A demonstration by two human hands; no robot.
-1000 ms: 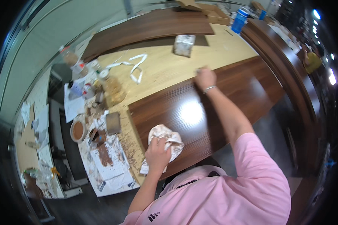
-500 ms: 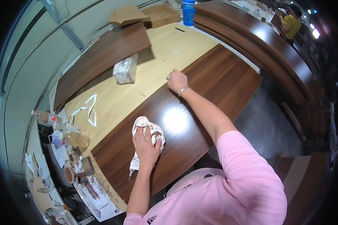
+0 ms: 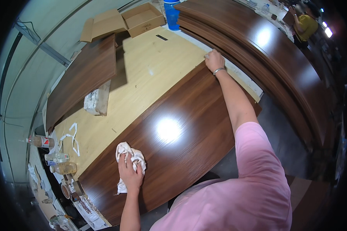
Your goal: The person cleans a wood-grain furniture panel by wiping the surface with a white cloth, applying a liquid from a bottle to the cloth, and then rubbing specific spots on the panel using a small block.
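A dark brown wood-grain panel lies flat before me. My left hand is pressed on a crumpled, stained white rag near the panel's left part, its fingers curled into the cloth. My right hand, with a bracelet at the wrist, is closed at the panel's far right corner. Something small and pale shows at its fingertips, too little of it to name.
Beneath the panel is a pale board. Another brown panel rests tilted over a wrapped block. Stacked brown panels, a blue bottle and an opened cardboard box stand beyond. Several bottles are at left.
My right hand has moved along the panel's far edge to its far right corner. The rag and left hand stay on the panel's left part. The whole view has shifted.
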